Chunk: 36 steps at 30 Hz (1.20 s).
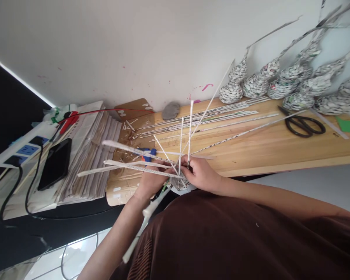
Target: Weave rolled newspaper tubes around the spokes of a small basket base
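Between my hands, at the table's front edge, is a small woven paper base [179, 182] with rolled-paper sticks [142, 168] radiating from it. Some sticks stand up, several point left, and one hangs down toward my lap. My left hand [155, 175] is on the left side of the weave, its fingers mostly hidden behind sticks. On the right side my right hand [200, 173] pinches the rim beside an upright paper stick [191, 130], thumb and fingers pressed together. A long printed paper stick [233, 137] runs from near my right hand across the table to the right.
Woven paper gourds [255, 86] line the wall at right, near black scissors [305, 125]. Loose paper sticks [204, 116] and a grey stone [170, 111] lie behind. A blue glue gun [147, 153] rests on cardboard. Stacked newspaper [89, 155], a phone [55, 163] and a power strip [26, 146] are left.
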Tool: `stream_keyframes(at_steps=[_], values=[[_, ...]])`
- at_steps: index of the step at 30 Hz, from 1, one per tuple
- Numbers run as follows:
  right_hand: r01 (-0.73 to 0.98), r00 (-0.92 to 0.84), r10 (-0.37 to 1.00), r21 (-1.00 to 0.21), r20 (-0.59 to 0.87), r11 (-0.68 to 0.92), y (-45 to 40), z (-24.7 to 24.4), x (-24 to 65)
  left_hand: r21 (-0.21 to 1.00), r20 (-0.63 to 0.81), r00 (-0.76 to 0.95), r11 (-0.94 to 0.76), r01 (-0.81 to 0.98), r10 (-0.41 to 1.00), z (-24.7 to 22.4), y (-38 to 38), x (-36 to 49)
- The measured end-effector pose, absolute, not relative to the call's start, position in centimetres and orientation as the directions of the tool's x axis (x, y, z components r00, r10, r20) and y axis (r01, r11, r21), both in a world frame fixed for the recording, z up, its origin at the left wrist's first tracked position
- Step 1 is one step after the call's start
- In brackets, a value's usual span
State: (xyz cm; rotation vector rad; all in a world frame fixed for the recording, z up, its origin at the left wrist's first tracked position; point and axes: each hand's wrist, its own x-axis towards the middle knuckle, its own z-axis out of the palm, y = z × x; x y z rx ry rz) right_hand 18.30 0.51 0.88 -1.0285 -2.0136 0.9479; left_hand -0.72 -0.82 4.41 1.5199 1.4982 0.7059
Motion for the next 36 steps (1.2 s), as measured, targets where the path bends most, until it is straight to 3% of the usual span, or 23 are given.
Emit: stream_keyframes(at_steps=[7, 11, 15, 19, 24, 31, 36], values=[[0.507, -0.531, 0.71, -0.498, 0.462, 0.703, 0.7, 1.9, 19.2, 0.824, -0.125, 0.056, 0.072, 0.563, 0.991, 3.7, -0.9, -0.3], [0.518, -0.55, 0.683, -0.445, 0.481, 0.731, 0.9, 1.9, 19.0, 0.849, -0.134, 0.056, 0.085, 0.521, 0.989, 3.2, -0.7, -0.3], [0.477, -0.506, 0.714, -0.533, 0.484, 0.699, 1.0, 1.8, 18.9, 0.868, -0.173, 0.018, 0.144, 0.475, 0.985, 2.7, -0.6, -0.4], [0.5, -0.433, 0.755, -0.565, 0.494, 0.656, 1.3, 2.0, 19.3, 0.849, -0.118, 0.04, 0.08, 0.523, 0.992, 2.4, -0.9, -0.5], [0.628, -0.429, 0.838, -0.555, 0.336, 0.545, 1.2, 2.6, 19.4, 0.786, -0.114, 0.06, 0.053, 0.616, 0.992, 2.8, -1.5, -0.5], [0.383, -0.495, 0.835, -0.802, 0.24, 0.458, 0.6, 2.3, 18.1, 0.89, -0.035, -0.025, 0.043, 0.453, 0.999, 2.8, -3.1, -1.1], [0.248, -0.45, 0.86, -0.891, 0.241, 0.38, 0.7, 2.6, 17.3, 0.922, -0.089, -0.077, 0.111, 0.37, 0.993, 2.3, -3.2, -1.4]])
